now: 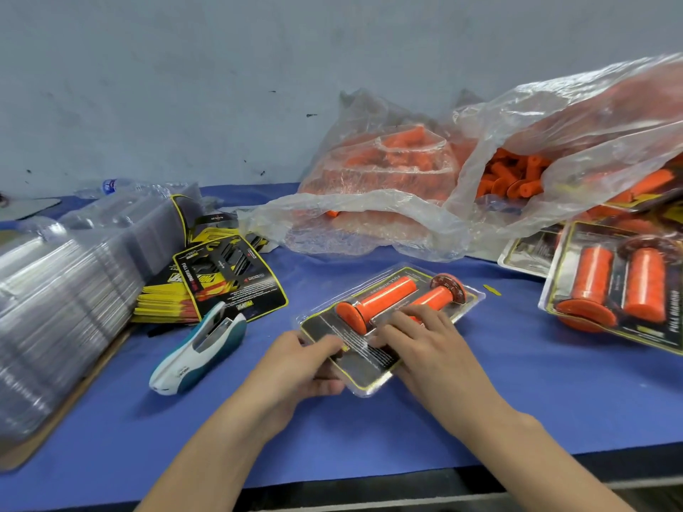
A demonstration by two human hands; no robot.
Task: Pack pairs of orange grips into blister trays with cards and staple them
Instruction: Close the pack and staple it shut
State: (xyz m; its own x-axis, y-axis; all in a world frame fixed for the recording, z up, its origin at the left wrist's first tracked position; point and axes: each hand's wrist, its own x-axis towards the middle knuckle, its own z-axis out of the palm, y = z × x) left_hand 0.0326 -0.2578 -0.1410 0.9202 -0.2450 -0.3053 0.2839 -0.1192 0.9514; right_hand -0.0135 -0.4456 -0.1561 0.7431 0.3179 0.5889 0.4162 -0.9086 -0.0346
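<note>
— Pinching the corner, just right of the stapler (197, 354), the left hand (303, 367) holds the blister tray (371, 388). Why?
— Probably steadying it; farther right, the right hand (425, 349) presses flat fingers (410, 315), seating card (367, 354) and orange grips (380, 301).

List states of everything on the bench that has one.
blister pack, lying flat, card and two orange grips inside
left hand, grips pack's near-left edge
right hand, fingers press on pack's top
stapler, lying untouched left of pack
right bag, mouth open, loose grips inside
finished packs, filled, piled at right
empty trays, nested stack
</note>
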